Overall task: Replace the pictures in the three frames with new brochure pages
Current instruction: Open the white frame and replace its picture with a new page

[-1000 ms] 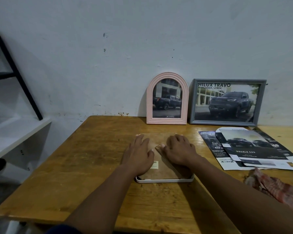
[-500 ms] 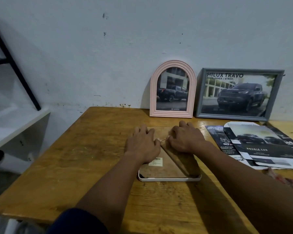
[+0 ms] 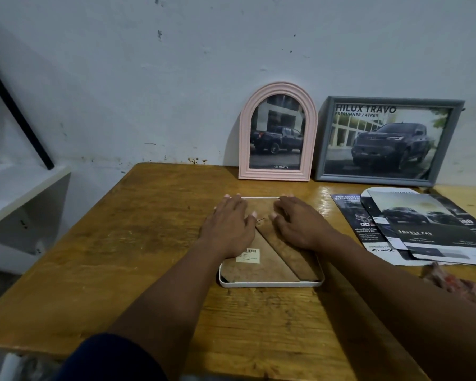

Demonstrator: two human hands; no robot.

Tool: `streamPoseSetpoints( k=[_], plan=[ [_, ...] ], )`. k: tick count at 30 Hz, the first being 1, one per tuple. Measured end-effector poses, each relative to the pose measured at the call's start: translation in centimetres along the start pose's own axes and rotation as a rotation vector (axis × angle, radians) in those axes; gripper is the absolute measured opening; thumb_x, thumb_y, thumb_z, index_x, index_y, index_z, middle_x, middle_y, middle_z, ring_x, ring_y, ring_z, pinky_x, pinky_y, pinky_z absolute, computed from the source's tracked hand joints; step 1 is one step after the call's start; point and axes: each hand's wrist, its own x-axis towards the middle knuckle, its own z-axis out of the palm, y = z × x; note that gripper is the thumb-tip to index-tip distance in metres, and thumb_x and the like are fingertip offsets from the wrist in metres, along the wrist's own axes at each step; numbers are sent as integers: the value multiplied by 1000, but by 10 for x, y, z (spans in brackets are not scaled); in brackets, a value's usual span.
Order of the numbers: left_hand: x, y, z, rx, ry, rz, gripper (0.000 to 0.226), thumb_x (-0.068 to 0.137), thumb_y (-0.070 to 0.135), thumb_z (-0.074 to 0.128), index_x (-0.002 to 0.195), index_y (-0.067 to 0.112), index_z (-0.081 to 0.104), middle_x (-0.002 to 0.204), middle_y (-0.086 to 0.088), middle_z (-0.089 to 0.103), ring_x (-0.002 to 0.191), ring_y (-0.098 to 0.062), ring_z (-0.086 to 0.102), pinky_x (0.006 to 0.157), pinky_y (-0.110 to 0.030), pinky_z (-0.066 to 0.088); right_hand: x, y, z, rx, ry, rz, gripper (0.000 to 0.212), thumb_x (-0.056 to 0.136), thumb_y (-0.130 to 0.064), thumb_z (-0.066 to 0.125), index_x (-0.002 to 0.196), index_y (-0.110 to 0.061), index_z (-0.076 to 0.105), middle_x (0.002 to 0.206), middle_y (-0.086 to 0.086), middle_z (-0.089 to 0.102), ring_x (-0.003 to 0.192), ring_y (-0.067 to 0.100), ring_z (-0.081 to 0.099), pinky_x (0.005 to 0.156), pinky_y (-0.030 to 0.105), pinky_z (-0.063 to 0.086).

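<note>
Pressing the white frame [image 3: 270,284]

Left grip [image 3: 227,226] and right grip [image 3: 300,224] lie released, fingers loose, on its brown backing [image 3: 259,268], centre of the picture on the worktop [image 3: 121,243]. Pink frame [image 3: 277,138] and grey frame [image 3: 388,141] lean against the wall behind; brochure pages [image 3: 423,229] lie right.

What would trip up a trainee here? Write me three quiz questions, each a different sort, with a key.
1. True or false: the white frame lies face up on the table.
2. Fill in: the left hand and right hand rest on that frame's brown ____.
3. The loose brochure pages lie to the frame's: A) left, B) right, C) near side.
Key: 1 false; 2 backing; 3 B.
</note>
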Motion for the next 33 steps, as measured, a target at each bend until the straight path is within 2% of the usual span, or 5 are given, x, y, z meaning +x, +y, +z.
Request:
streamPoseSetpoints(
  k=[8,16,20,24,33],
  plan=[
    [2,-3,4,-8,-18,-16,63,107,51,27,161,19,21,171,2,8,157,-19,-2,127,-46,9,-19,-8,9,-135,303,62,32,96,-37,48,108,-16,69,114,7,62,103,23,57,86,42,51],
    [4,-5,4,-82,-21,-50,64,105,52,36,161,22,23,171,7,8,157,-16,-4,125,-49,13,-20,-8,4,-81,231,-15,23,95,-28,47,93,-19,68,98,3,63,79,16,54,69,31,44],
    [2,-3,1,-26,-60,-42,66,107,52,28,162,19,16,171,3,2,157,-19,-8,127,-48,8,-30,-10,-12,23,62,7,26,100,-28,46,117,-17,63,118,9,63,105,26,60,86,36,48],
    [1,-1,-2,94,-102,-26,69,106,55,19,163,17,10,172,-2,-1,157,-23,-10,127,-48,1,-53,-9,-32,124,-182,42,57,102,-41,51,153,-22,35,164,1,26,145,25,33,111,32,29],
    [-17,7,-8,145,-92,-44,71,104,60,20,162,18,14,171,-7,7,157,-25,-4,126,-51,2,-67,-9,-44,77,-373,39,86,87,-63,61,157,-30,25,166,-3,20,151,23,20,115,36,25]
  ],
)
